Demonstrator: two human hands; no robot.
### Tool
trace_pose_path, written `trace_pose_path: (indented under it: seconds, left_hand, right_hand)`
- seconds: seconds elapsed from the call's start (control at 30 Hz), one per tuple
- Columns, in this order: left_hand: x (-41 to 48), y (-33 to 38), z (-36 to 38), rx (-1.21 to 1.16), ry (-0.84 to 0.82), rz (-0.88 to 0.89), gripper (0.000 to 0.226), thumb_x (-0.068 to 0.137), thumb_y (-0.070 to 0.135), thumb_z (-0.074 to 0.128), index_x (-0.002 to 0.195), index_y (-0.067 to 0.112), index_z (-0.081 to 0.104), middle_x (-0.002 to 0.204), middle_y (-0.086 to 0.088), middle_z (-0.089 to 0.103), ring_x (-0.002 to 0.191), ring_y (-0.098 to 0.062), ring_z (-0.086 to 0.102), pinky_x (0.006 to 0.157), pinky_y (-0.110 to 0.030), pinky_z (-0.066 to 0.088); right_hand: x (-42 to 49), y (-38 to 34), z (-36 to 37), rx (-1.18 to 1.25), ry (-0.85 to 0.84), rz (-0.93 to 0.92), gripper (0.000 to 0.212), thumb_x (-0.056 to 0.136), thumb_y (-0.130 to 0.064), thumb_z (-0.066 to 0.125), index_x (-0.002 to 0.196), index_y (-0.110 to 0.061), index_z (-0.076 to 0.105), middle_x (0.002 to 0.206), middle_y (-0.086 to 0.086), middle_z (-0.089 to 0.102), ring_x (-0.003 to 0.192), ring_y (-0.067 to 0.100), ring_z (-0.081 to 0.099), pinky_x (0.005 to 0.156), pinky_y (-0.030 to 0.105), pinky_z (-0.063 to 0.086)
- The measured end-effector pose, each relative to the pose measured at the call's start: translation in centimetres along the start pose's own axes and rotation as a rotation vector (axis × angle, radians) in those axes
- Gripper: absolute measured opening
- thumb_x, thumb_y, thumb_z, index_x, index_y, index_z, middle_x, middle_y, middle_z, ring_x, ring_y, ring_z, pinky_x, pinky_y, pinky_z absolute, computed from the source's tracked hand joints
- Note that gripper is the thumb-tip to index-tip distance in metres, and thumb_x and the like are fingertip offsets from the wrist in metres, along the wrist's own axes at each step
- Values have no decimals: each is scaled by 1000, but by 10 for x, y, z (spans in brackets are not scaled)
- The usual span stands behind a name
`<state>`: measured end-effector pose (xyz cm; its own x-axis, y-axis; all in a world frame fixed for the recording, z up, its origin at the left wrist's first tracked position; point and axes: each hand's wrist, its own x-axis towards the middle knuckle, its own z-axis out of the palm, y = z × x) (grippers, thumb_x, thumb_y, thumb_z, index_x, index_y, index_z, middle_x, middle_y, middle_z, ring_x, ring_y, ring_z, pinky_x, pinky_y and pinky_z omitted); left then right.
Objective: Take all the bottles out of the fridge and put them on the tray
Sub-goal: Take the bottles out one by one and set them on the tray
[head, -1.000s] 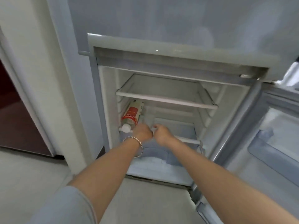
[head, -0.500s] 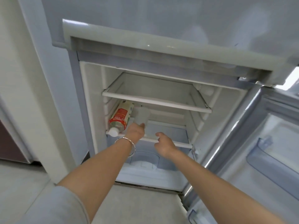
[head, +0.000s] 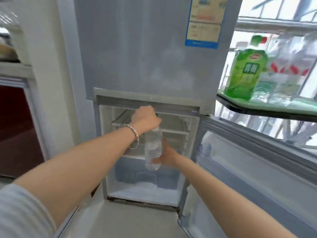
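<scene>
Fridge (head: 137, 57), lower compartment open, door swung to the right. Clear bottle (head: 153, 148) hangs upright in front of the shelves, just outside the opening, held by both hands. The left hand (head: 145, 120), bracelet (head: 135, 134) at the wrist, has its grip curled over the cap and neck from above. The right hand (head: 169, 158) has its grip wrapped round the lower body from the far right side, fingers showing through the plastic. The bottle looks like thin, clear plastic with liquid inside; how full it is cannot be told. Judgement: moderate weight, and walls that give if squeezed hard. Straight from the cold it may be damp and slippery, so the neck alone is a poor hold. The ribbed lower body is probably the safer place, with a palm under the base if it slides. It is not fragile; a drop would likely dent it, not break it. The tray (head: 301, 107) lies up and to the right on a tabletop, well apart from the hands. It carries a green bottle (head: 245, 71) and blurred clear bottles (head: 289, 66) beside it — free space seems to be on the near edge. The left arm hides part of the shelves, so whether more bottles remain inside cannot be told.
</scene>
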<state>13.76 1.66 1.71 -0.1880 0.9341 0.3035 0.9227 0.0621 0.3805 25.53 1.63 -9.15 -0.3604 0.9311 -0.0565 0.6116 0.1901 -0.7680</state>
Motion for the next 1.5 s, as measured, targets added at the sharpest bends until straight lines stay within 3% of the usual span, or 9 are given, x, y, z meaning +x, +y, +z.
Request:
trace_pose_path:
  seconds: [0.27, 0.4, 0.5, 0.6, 0.87, 1.0, 1.17, 1.37, 1.5]
  left_hand:
    - [-59, 140, -87, -186, 312, 215, 35, 69, 51, 65, 64, 17, 61, 65, 1, 62, 70, -23, 64, 56, -27, 44]
    - [-70, 213, -119, -469, 337, 426, 50, 79, 62, 61, 99, 17, 67, 89, 3, 67, 82, -14, 62, 74, -29, 52]
    - [-68, 259, -120, -637, 325, 450, 55, 93, 55, 43, 123, 11, 55, 103, -8, 66, 90, -24, 62, 72, -31, 46]
    - [-63, 291, -91, -708, 208, 381, 44, 98, 41, 33, 125, 8, 48, 105, -8, 63, 87, -23, 59, 72, -34, 47]
    - [-34, 385, 3, -968, -270, 458, 33, 101, 28, 41, 124, 5, 47, 100, -7, 56, 84, -19, 55, 87, -41, 55]
    - [-14, 422, 32, -934, -404, 482, 49, 101, 38, 35, 139, 8, 41, 122, -12, 54, 107, -30, 56, 96, -46, 50]
    - [16, 438, 66, -903, -460, 450, 37, 103, 35, 34, 113, 3, 49, 86, -8, 50, 64, -15, 48, 59, -25, 44]
    - [26, 435, 79, -844, -479, 471, 57, 102, 41, 29, 141, 0, 37, 139, -23, 48, 125, -37, 49, 105, -48, 42]
    - [21, 434, 78, -765, -549, 518, 59, 104, 40, 25, 143, -2, 39, 144, -18, 44, 129, -33, 46, 108, -44, 39]
  right_hand:
    - [-106, -27, -103, 294, 223, -108, 87, 52, -25, 91, 122, -10, 43, 118, 9, 63, 107, 23, 66, 88, 37, 57]
    - [-154, -38, -174, 439, 419, -186, 52, 67, -2, 83, 105, -14, 49, 96, 11, 69, 77, 16, 70, 64, 29, 56]
    - [-175, -38, -229, 413, 575, -213, 71, 66, -20, 85, 123, -5, 46, 106, 13, 68, 87, 22, 68, 66, 32, 56]
    - [-189, -35, -275, 290, 754, -245, 101, 59, -44, 85, 141, -7, 36, 123, 6, 59, 110, 26, 60, 97, 44, 51]
    - [-168, 38, -380, -2, 1128, -71, 85, 67, -54, 74, 139, -21, 44, 126, 10, 51, 110, 22, 53, 99, 39, 47]
    - [-138, 72, -413, 40, 1159, 43, 82, 71, -51, 71, 139, -16, 42, 129, 14, 58, 118, 31, 55, 99, 46, 48]
    - [-105, 98, -425, 59, 1107, 139, 66, 84, -32, 63, 141, -11, 39, 136, 13, 55, 123, 32, 54, 99, 42, 47]
    - [-86, 106, -429, -50, 1078, 246, 45, 93, -21, 49, 135, -5, 41, 129, 17, 55, 118, 34, 55, 91, 37, 44]
    - [-87, 102, -432, -76, 1013, 293, 44, 97, -16, 42, 139, -1, 37, 137, 21, 49, 124, 35, 50, 95, 36, 41]
